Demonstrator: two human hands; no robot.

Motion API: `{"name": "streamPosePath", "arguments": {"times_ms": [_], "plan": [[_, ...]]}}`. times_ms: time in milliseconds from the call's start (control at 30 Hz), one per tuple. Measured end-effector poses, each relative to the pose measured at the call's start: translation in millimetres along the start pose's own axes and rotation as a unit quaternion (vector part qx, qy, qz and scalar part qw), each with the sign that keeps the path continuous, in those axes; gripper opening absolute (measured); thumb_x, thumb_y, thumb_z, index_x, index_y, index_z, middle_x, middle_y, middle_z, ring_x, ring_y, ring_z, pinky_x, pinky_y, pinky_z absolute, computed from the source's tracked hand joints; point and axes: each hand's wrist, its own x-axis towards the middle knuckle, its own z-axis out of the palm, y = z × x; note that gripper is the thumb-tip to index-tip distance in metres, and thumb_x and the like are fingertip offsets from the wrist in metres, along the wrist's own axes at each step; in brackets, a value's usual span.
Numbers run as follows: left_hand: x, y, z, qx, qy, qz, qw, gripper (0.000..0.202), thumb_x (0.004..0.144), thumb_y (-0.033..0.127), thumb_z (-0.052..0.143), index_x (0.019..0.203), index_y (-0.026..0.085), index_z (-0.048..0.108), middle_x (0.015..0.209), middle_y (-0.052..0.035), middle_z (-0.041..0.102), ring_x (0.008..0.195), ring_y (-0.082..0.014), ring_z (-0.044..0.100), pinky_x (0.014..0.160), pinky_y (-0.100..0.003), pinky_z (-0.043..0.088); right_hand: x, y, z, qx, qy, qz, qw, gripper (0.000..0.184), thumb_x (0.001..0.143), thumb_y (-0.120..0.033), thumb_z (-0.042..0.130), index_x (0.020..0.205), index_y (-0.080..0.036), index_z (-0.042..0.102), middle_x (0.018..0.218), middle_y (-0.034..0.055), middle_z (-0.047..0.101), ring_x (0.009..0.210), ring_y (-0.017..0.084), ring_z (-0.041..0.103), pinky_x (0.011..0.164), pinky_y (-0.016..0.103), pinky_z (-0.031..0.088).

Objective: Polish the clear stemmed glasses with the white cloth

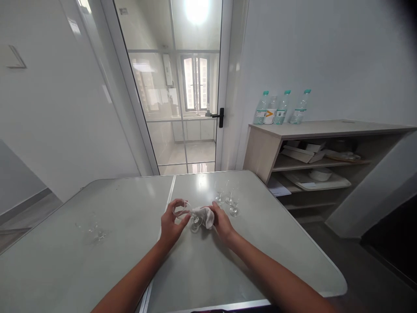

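My left hand (172,221) is closed around the bowl of a clear stemmed glass (196,224), which is tilted above the table with its round foot toward me. A crumpled white cloth (206,215) is pinched in my right hand (223,222), pressed near the glass's stem. Several other clear stemmed glasses (233,210) stand just beyond my right hand. Farther left on the table are more clear glasses (99,234), faint against the pale surface, so their number is hard to make out.
The pale table (260,261) has a metal seam running across it. Behind stands a glass door (182,143) with a black handle (221,117). At right, a wooden shelf unit (260,150) carries several plastic bottles (282,108) on top; a tray (335,182) and bowl sit inside.
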Motion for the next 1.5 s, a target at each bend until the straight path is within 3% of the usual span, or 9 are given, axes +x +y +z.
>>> {"name": "streamPosePath", "arguments": {"times_ms": [167, 333, 467, 567, 700, 867, 1033, 1200, 1500], "plan": [[-10.8, -0.3, 5.0, 0.006, -0.121, 0.112, 0.986, 0.066, 0.086, 0.025, 0.075, 0.144, 0.024, 0.043, 0.129, -0.013, 0.058, 0.117, -0.0268, 0.063, 0.092, -0.049, 0.064, 5.5, 8.0, -10.1, -0.091, 0.094, -0.042, 0.99, 0.027, 0.068, -0.032, 0.068, 0.09, -0.019, 0.075, 0.087, 0.0034, 0.071, 0.078, 0.021, 0.062, 0.069, 0.029, 0.046], [-10.0, 0.2, 10.1, -0.018, -0.128, 0.117, 0.985, 0.065, 0.089, 0.025, 0.073, 0.145, 0.026, 0.041, 0.134, -0.0149, 0.054, 0.126, -0.0301, 0.058, 0.096, -0.051, 0.062, 5.6, 7.3, -11.0, 0.001, 0.111, -0.01, 0.994, 0.069, 0.058, -0.016, 0.062, 0.125, -0.025, 0.064, 0.096, 0.0007, 0.071, 0.076, 0.017, 0.063, 0.063, 0.024, 0.046], [-7.1, -0.5, 10.1, -0.041, -0.116, 0.076, 0.989, 0.06, 0.09, 0.028, 0.072, 0.143, 0.028, 0.043, 0.136, -0.0137, 0.053, 0.13, -0.0308, 0.056, 0.1, -0.055, 0.058, 4.1, 10.7, -2.0, 0.135, 0.011, 0.068, 0.989, 0.04, 0.061, -0.018, 0.069, 0.101, -0.016, 0.069, 0.085, 0.0044, 0.071, 0.069, 0.017, 0.062, 0.06, 0.025, 0.047], [-6.5, -0.8, 9.4, -0.052, -0.123, 0.052, 0.99, 0.058, 0.09, 0.026, 0.071, 0.142, 0.03, 0.044, 0.137, -0.0121, 0.052, 0.131, -0.0305, 0.055, 0.103, -0.058, 0.055, 4.3, 11.2, 0.0, 0.192, -0.003, 0.093, 0.977, 0.024, 0.068, -0.027, 0.076, 0.088, -0.016, 0.069, 0.081, 0.0056, 0.071, 0.068, 0.018, 0.063, 0.063, 0.027, 0.049], [-8.2, -2.0, 11.2, -0.056, -0.139, 0.027, 0.988, 0.059, 0.089, 0.027, 0.073, 0.141, 0.029, 0.045, 0.137, -0.0119, 0.053, 0.133, -0.031, 0.053, 0.105, -0.059, 0.054, 3.6, 3.7, -1.0, 0.192, 0.014, 0.084, 0.978, 0.024, 0.072, -0.035, 0.079, 0.088, -0.019, 0.069, 0.08, 0.0051, 0.073, 0.067, 0.019, 0.064, 0.063, 0.029, 0.05], [-10.5, -4.0, 13.0, -0.078, -0.143, 0.023, 0.986, 0.058, 0.09, 0.026, 0.072, 0.141, 0.03, 0.045, 0.139, -0.0118, 0.051, 0.135, -0.0306, 0.052, 0.108, -0.059, 0.051, 1.8, -5.3, -0.9, 0.177, -0.058, 0.08, 0.979, 0.049, 0.087, -0.062, 0.058, 0.101, -0.018, 0.071, 0.091, 0.0103, 0.075, 0.082, 0.025, 0.07, 0.07, 0.035, 0.053], [-9.9, -3.4, 10.0, -0.08, -0.149, 0.017, 0.985, 0.06, 0.089, 0.026, 0.073, 0.141, 0.03, 0.046, 0.138, -0.0118, 0.053, 0.134, -0.0305, 0.052, 0.106, -0.057, 0.054, 3.4, -0.8, -5.8, 0.128, -0.096, 0.08, 0.984, 0.04, 0.072, -0.041, 0.083, 0.102, -0.016, 0.074, 0.088, 0.007, 0.076, 0.074, 0.02, 0.068, 0.071, 0.03, 0.05], [-11.2, -3.8, 8.4, -0.073, -0.174, 0.02, 0.982, 0.061, 0.088, 0.028, 0.074, 0.142, 0.03, 0.046, 0.137, -0.0123, 0.055, 0.133, -0.0307, 0.054, 0.103, -0.055, 0.056, 4.3, 5.1, -12.2, 0.076, -0.133, 0.118, 0.981, 0.045, 0.069, -0.047, 0.085, 0.096, -0.013, 0.076, 0.081, 0.0071, 0.074, 0.068, 0.017, 0.064, 0.067, 0.029, 0.047], [-14.9, 0.1, 10.6, -0.05, -0.235, 0.059, 0.969, 0.068, 0.085, 0.02, 0.077, 0.145, 0.032, 0.046, 0.14, -0.0137, 0.056, 0.134, -0.0306, 0.053, 0.104, -0.053, 0.056, 9.7, 10.7, -18.4, 0.024, 0.015, 0.056, 0.998, 0.047, 0.053, -0.04, 0.093, 0.089, -0.015, 0.075, 0.074, 0.0056, 0.074, 0.066, 0.021, 0.065, 0.064, 0.031, 0.048]]}}
